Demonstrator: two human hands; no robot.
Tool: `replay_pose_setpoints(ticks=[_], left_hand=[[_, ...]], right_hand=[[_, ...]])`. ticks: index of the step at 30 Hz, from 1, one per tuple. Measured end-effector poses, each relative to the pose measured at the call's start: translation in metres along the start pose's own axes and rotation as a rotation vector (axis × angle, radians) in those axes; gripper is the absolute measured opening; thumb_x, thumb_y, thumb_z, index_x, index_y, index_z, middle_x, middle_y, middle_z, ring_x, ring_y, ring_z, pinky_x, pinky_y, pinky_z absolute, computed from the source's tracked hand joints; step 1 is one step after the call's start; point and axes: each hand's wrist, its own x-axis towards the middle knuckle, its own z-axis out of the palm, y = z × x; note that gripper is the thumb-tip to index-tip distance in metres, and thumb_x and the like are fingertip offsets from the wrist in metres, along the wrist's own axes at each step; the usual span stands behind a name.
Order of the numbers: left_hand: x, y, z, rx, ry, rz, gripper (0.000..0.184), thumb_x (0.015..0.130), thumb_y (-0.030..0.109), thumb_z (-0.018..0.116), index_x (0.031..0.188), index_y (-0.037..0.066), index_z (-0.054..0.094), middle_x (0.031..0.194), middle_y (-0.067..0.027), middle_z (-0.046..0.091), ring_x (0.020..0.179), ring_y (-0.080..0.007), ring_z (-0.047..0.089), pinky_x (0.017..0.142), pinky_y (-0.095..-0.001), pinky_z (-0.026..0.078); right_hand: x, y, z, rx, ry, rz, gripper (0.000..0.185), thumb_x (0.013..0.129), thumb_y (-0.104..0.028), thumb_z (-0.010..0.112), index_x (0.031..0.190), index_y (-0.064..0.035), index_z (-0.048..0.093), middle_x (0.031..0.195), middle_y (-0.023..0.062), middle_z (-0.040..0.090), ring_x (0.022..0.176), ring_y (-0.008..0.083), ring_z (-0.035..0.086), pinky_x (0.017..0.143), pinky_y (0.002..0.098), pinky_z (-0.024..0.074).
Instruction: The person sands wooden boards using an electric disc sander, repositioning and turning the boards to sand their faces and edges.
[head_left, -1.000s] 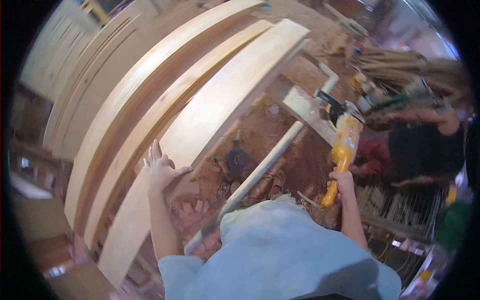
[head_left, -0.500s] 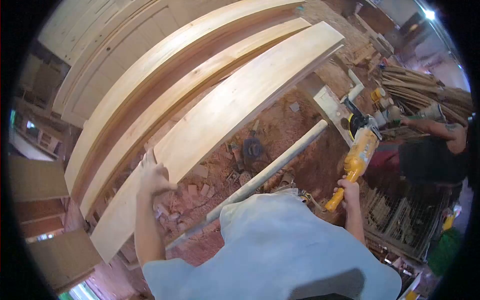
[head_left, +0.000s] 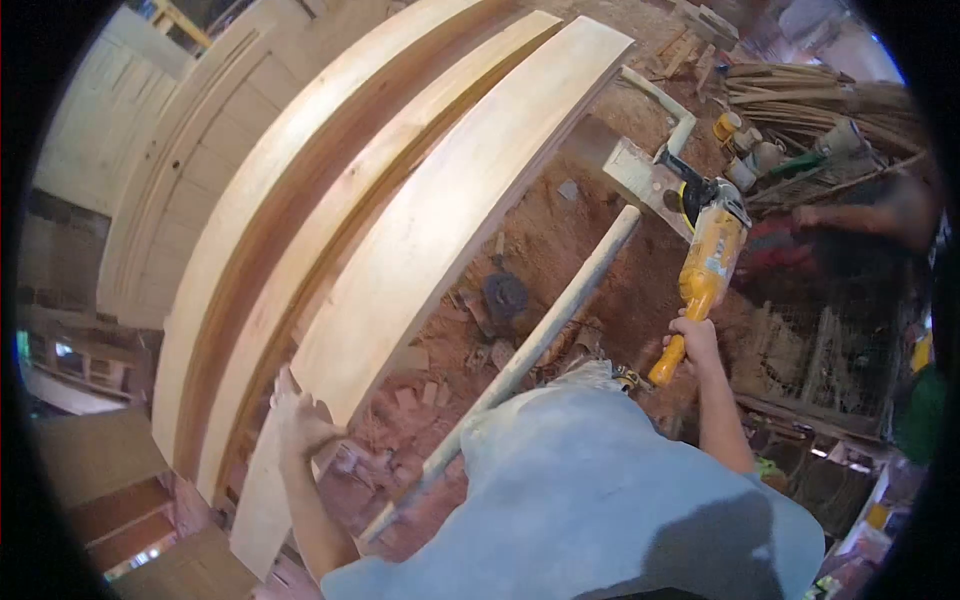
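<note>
- I see a yellow grinder point(head_left: 712, 250).
- My feed shows the nearest plank point(head_left: 440, 220) pale cream.
- I make out a light-blue shirt point(head_left: 580, 480).
- The ground point(head_left: 535, 245) looks reddish-brown to me.

- Bright highlight along the central board point(head_left: 470, 180).
- Dark shadow across the shirt point(head_left: 590, 480), bottom right.
- Person point(head_left: 895, 220) at right dim, blurred.
- Fisheye curvature; black corners.
</note>
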Motion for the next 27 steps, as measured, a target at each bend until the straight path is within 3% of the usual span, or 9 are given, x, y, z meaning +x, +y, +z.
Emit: replay_pose_setpoints(ticks=[4, 6, 9, 12, 17, 20, 22, 23, 27], left_hand=[[0.006, -0.018, 0.012, -0.045, 0.02, 0.059, 0.115, 0.048, 0.043, 0.096, 0.142, -0.006, 0.054, 0.163, -0.0321, 0.027, 0.15, -0.0449, 0.031, 0.123, -0.0484, 0.031], [0.022, -0.044, 0.017, -0.643, 0.069, 0.018, 0.104, 0.065, 0.035, 0.094, 0.147, -0.008, 0.047, 0.164, -0.0265, 0.03, 0.152, -0.0371, 0.032, 0.122, -0.0425, 0.032], [0.045, -0.02, -0.02, -0.861, 0.308, -0.212, 0.089, 0.076, 0.032, 0.089, 0.144, -0.011, 0.05, 0.157, -0.0301, 0.038, 0.146, -0.04, 0.039, 0.122, -0.0439, 0.032], [0.109, -0.068, 0.022, -0.617, 0.452, -0.126, 0.08, 0.082, 0.03, 0.084, 0.14, -0.014, 0.052, 0.16, -0.0271, 0.037, 0.148, -0.0405, 0.038, 0.122, -0.0424, 0.033], [0.184, -0.094, 0.024, -0.557, 0.365, -0.239, 0.081, 0.083, 0.039, 0.083, 0.136, -0.015, 0.056, 0.165, -0.0252, 0.031, 0.151, -0.0397, 0.033, 0.123, -0.0442, 0.032], [0.207, -0.097, 0.012, -0.223, 0.236, -0.353, 0.09, 0.077, 0.05, 0.085, 0.139, -0.009, 0.056, 0.167, -0.0222, 0.029, 0.153, -0.0386, 0.03, 0.124, -0.0433, 0.032], [0.232, -0.103, 0.016, -0.056, 0.185, -0.301, 0.102, 0.069, 0.06, 0.087, 0.142, -0.004, 0.056, 0.169, -0.0189, 0.026, 0.154, -0.0391, 0.027, 0.124, -0.0479, 0.03], [0.228, -0.087, -0.005, -0.042, 0.036, -0.32, 0.111, 0.064, 0.064, 0.088, 0.145, -0.003, 0.054, 0.171, -0.0163, 0.022, 0.155, -0.0401, 0.025, 0.124, -0.0551, 0.028], [0.235, -0.076, -0.007, -0.022, -0.049, -0.294, 0.105, 0.058, 0.054, 0.097, 0.138, 0.0, 0.057, 0.172, -0.0174, 0.017, 0.156, -0.0416, 0.021, 0.125, -0.0586, 0.025]], right_hand=[[0.009, 0.008, 0.002, 0.041, -0.054, -0.01, 0.035, 0.081, 0.001, 0.065, 0.112, -0.0022, 0.051, 0.078, 0.0084, 0.056, 0.058, 0.0241, 0.064, 0.054, 0.0399, 0.0555], [0.016, 0.011, 0.001, 0.025, -0.088, -0.02, 0.035, 0.081, 0.001, 0.065, 0.113, -0.0027, 0.051, 0.078, 0.0085, 0.056, 0.058, 0.0243, 0.064, 0.054, 0.0398, 0.0557], [0.029, 0.022, -0.007, 0.021, -0.09, -0.021, 0.034, 0.081, 0.0, 0.065, 0.112, -0.0033, 0.05, 0.079, 0.0085, 0.056, 0.058, 0.0246, 0.064, 0.054, 0.0398, 0.0558], [0.027, 0.02, -0.012, 0.046, -0.062, -0.004, 0.033, 0.083, -0.002, 0.066, 0.112, -0.0028, 0.051, 0.08, 0.0091, 0.057, 0.059, 0.0255, 0.065, 0.054, 0.0398, 0.0562], [0.022, 0.025, -0.01, 0.007, -0.015, 0.006, 0.027, 0.085, -0.007, 0.07, 0.106, -0.0031, 0.054, 0.082, 0.009, 0.059, 0.061, 0.0259, 0.065, 0.055, 0.0399, 0.0567], [0.026, 0.025, -0.01, -0.011, -0.013, 0.009, 0.025, 0.086, -0.008, 0.07, 0.105, -0.0038, 0.055, 0.081, 0.0086, 0.058, 0.062, 0.0255, 0.065, 0.055, 0.0401, 0.0566], [0.024, 0.022, -0.008, 0.02, 0.0, -0.003, 0.025, 0.086, -0.008, 0.071, 0.104, -0.0035, 0.055, 0.081, 0.0084, 0.058, 0.062, 0.0253, 0.065, 0.055, 0.0398, 0.0564], [0.021, 0.021, -0.007, 0.022, -0.004, 0.019, 0.024, 0.086, -0.008, 0.071, 0.104, -0.0036, 0.055, 0.081, 0.0082, 0.058, 0.062, 0.0252, 0.065, 0.056, 0.0395, 0.0564], [0.026, 0.023, -0.009, 0.011, 0.006, 0.051, 0.025, 0.086, -0.007, 0.072, 0.105, -0.0035, 0.056, 0.081, 0.008, 0.058, 0.062, 0.0248, 0.065, 0.057, 0.0397, 0.0562]])
